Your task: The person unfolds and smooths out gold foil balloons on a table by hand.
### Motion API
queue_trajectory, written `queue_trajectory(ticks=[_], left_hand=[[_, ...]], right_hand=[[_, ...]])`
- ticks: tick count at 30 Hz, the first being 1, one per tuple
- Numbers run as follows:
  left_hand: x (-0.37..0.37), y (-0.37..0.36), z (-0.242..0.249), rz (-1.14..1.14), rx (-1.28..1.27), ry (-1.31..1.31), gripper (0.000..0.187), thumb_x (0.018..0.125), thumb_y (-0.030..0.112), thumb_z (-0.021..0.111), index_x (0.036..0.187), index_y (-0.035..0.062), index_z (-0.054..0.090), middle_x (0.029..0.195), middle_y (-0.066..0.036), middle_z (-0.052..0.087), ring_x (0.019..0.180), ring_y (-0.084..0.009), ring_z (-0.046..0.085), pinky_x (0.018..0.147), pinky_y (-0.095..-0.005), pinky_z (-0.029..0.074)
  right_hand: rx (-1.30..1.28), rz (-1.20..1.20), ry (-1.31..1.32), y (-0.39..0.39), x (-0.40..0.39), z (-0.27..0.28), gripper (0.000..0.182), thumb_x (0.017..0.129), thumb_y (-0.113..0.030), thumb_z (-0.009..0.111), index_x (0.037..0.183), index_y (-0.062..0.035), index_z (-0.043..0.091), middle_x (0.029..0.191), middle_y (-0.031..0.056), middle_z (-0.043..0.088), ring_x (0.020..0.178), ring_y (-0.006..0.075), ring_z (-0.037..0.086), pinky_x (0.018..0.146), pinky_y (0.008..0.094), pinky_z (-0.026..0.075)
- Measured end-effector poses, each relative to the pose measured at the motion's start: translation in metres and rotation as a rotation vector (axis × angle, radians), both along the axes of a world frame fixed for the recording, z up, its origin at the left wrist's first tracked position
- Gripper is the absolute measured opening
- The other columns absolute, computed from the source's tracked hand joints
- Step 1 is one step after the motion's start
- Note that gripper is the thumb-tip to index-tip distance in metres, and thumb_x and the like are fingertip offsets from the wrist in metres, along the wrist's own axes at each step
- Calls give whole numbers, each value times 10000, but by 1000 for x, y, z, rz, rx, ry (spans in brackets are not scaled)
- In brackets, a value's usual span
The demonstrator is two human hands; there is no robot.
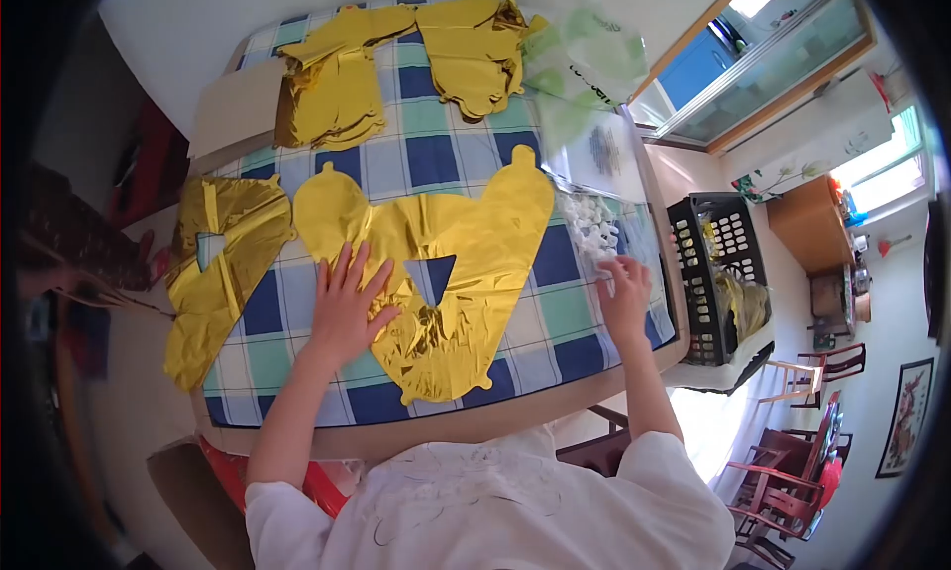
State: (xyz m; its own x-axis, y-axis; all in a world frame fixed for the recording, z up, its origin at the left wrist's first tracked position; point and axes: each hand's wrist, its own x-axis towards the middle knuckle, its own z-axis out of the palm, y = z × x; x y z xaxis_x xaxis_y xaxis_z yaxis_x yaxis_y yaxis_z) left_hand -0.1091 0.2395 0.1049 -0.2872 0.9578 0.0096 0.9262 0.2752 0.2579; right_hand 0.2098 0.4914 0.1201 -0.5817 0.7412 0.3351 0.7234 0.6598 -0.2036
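Note:
My left hand [349, 308] lies spread on the left part of a flat gold foil balloon [485, 263] that has a triangular hole through its middle. At the right side of the table, my right hand [624, 288] has its fingers bent together at the lower edge of a pile of small white pieces [590, 225]; what is between the fingertips is too small to make out. Another gold foil balloon [223, 263] lies to the left, partly over the table's edge. More folded gold foil [337, 95] rests at the far side.
A checked cloth covers the table [436, 431]. Clear and green plastic bags [594, 154] lie at the back right, a brown cardboard piece [236, 112] at the back left. A black basket [705, 273] with gold foil stands beyond the right edge.

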Motion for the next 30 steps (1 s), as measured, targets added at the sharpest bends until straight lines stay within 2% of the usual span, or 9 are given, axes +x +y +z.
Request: queue_trajectory(ticks=[5, 8, 11, 14, 16, 17, 23, 29, 30], left_hand=[[-3, 1, 12, 127, 70, 114, 625, 897, 498, 485, 1430, 213, 324, 1511, -145, 184, 1404, -353, 115, 1088, -597, 92], [-12, 5, -4, 148, -82, 84, 626, 894, 454, 520, 1427, 190, 324, 1504, -146, 202, 1402, -354, 124, 1091, -590, 90], [-15, 13, 11, 201, -94, 19, 598, 900, 451, 512, 1409, 179, 356, 1489, -150, 235, 1400, -347, 137, 1091, -587, 95], [-29, 41, 16, 200, 72, 28, 539, 888, 408, 540, 1350, 152, 435, 1456, -158, 297, 1389, -335, 177, 1084, -598, 114], [-38, 70, 25, 181, 70, -8, 516, 876, 366, 567, 1320, 127, 460, 1435, -163, 331, 1381, -328, 198, 1076, -610, 132], [-43, 88, 29, 156, 80, -13, 514, 875, 358, 569, 1320, 126, 460, 1434, -162, 334, 1379, -328, 205, 1077, -605, 140], [-65, 220, 3, 31, 167, -61, 551, 879, 310, 567, 1364, 113, 396, 1428, -165, 342, 1352, -353, 253, 1077, -553, 204], [-50, 301, -20, 212, 212, 59, 547, 895, 274, 536, 1392, 123, 364, 1382, -221, 373, 1309, -415, 296, 1041, -530, 268], [-51, 307, -25, 234, 205, 96, 530, 900, 268, 525, 1388, 126, 374, 1367, -228, 389, 1300, -422, 307, 1034, -527, 277]], right_hand=[[-22, 220, 189, -3, -60, 22, 270, 753, -113, 663, 1021, -103, 630, 1181, 138, 540, 1097, 341, 489, 926, 441, 391], [-19, 399, 234, 16, -126, 20, 271, 760, -111, 658, 1030, -103, 635, 1195, 129, 546, 1114, 338, 488, 943, 437, 391], [-47, 475, 279, 62, -196, 6, 225, 774, -89, 629, 998, -98, 642, 1072, 86, 607, 1033, 298, 540, 918, 416, 413], [85, 449, 256, 116, -258, -7, 203, 770, -77, 623, 971, -91, 652, 987, 87, 621, 995, 291, 552, 859, 403, 444], [25, 406, 84, 140, -282, -13, 176, 765, -71, 622, 936, -81, 662, 939, 103, 617, 968, 292, 558, 811, 402, 463], [-5, 384, -5, 150, -292, -12, 163, 762, -68, 621, 918, -77, 667, 914, 112, 615, 954, 293, 562, 786, 401, 473], [-244, 343, 138, 176, -312, -12, 122, 696, -110, 704, 740, -34, 618, 799, 141, 603, 772, 314, 592, 678, 406, 477], [-434, 509, 202, 214, -304, -11, 227, 710, -151, 753, 744, -26, 567, 661, 87, 587, 590, 200, 591, 534, 331, 461], [-569, 448, 204, 223, -304, -13, 214, 734, -148, 739, 757, -30, 562, 680, 67, 585, 580, 164, 579, 523, 305, 459]])
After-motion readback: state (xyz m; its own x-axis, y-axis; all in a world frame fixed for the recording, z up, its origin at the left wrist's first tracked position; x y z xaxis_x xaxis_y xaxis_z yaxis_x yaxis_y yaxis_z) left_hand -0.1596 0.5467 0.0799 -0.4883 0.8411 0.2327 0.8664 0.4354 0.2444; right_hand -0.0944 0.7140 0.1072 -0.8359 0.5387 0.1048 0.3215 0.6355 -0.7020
